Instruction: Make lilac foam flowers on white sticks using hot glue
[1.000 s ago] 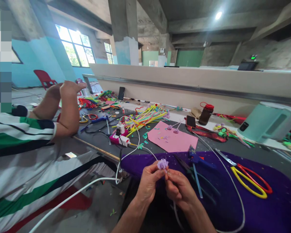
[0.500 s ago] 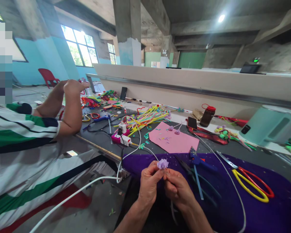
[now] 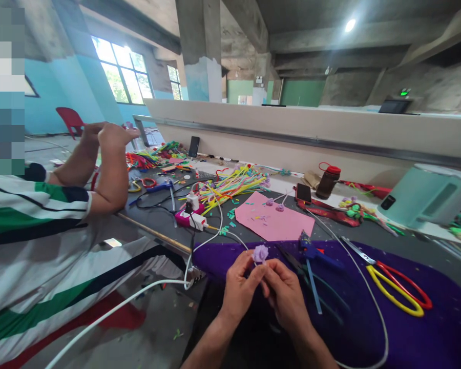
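A small purple flower [image 3: 260, 253] sits at my fingertips, just above the near edge of the purple cloth [image 3: 407, 328]. My left hand [image 3: 241, 288] pinches it from the left. My right hand [image 3: 285, 293] presses against the left one and grips the stem just below the flower. A blue glue gun [image 3: 310, 251] lies on the cloth right of my hands, dark pliers [image 3: 292, 262] beside it. Red and yellow scissors [image 3: 397, 289] lie further right.
A person in a striped shirt [image 3: 34, 241] sits at my left, both hands raised [image 3: 107, 136]. On the table are a pink sheet [image 3: 274, 220], coloured pipe cleaners [image 3: 230, 187], a power strip [image 3: 190, 218] with white cables, a phone [image 3: 302, 193], a brown bottle [image 3: 328, 180] and a mint appliance [image 3: 426, 197].
My hands have closed together and lifted the flower slightly toward the cloth's edge. The view shifted a little. The person at my left raised the hands slightly.
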The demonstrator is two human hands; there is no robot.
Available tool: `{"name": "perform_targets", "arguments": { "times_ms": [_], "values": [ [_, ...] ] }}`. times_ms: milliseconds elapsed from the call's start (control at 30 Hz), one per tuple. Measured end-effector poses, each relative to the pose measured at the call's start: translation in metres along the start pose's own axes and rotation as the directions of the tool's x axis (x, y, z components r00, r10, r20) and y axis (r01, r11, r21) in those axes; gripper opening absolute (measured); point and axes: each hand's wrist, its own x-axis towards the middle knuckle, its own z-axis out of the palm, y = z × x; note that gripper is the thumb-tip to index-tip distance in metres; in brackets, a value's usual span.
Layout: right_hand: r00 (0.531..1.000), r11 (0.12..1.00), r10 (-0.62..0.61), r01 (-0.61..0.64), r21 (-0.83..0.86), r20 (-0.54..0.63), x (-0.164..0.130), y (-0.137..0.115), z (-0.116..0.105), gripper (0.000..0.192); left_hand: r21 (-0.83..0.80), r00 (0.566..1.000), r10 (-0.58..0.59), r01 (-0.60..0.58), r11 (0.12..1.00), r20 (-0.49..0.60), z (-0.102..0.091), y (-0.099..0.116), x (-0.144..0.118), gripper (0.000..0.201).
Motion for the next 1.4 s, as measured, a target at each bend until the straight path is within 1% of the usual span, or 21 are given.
{"name": "perform_targets", "arguments": {
  "times_ms": [67,133,233,300,400,500,700,867,1067,1200,1400],
  "values": [
    [0.999,0.992,0.034,-0.038,0.119,0.038,0.001,-0.002,-0.001,0.030,-0.100,0.994,-0.060,0.069,0.993,0.088,0.001,-0.003,-0.002,0.021],
    [0.991,0.969,0.082,-0.103,0.223,0.101,0.003,-0.001,-0.003,0.028,-0.224,0.981,-0.134,0.164,0.961,0.140,0.002,-0.008,-0.002,0.020],
    [0.973,0.929,0.150,-0.200,0.310,0.176,0.006,0.005,-0.006,0.025,-0.352,0.965,-0.220,0.257,0.900,0.140,0.003,-0.015,0.000,0.015],
    [0.968,0.917,0.165,-0.221,0.332,0.188,0.008,0.009,-0.007,0.025,-0.387,0.960,-0.250,0.279,0.879,0.125,0.003,-0.016,0.002,0.013],
    [0.966,0.915,0.168,-0.227,0.333,0.197,0.009,0.013,-0.007,0.023,-0.401,0.957,-0.274,0.289,0.869,0.096,0.004,-0.016,0.004,0.013],
    [0.965,0.921,0.170,-0.227,0.317,0.200,0.010,0.012,-0.007,0.023,-0.393,0.958,-0.277,0.283,0.875,0.072,0.003,-0.016,0.004,0.014],
    [0.979,0.959,0.148,-0.177,0.223,0.141,0.007,0.011,-0.004,0.023,-0.358,0.967,-0.252,0.252,0.899,0.048,0.001,-0.020,0.003,0.017],
    [0.986,0.970,0.127,-0.146,0.195,0.108,0.005,0.011,0.000,0.027,-0.294,0.983,-0.183,0.182,0.938,0.024,0.000,-0.017,0.001,0.018],
    [0.986,0.978,0.108,-0.128,0.164,0.125,0.004,0.015,0.002,0.027,-0.235,0.989,-0.144,0.144,0.961,0.015,0.000,-0.013,-0.001,0.012],
    [0.988,0.985,0.095,-0.111,0.129,0.124,0.002,0.018,0.001,0.029,-0.183,0.997,-0.078,0.079,0.980,0.014,-0.001,-0.012,-0.003,0.010],
    [0.989,0.988,0.082,-0.097,0.116,0.126,0.001,0.023,0.000,0.028,-0.163,1.000,-0.004,0.003,0.987,-0.004,-0.002,-0.013,-0.004,0.010]
  ]
}}
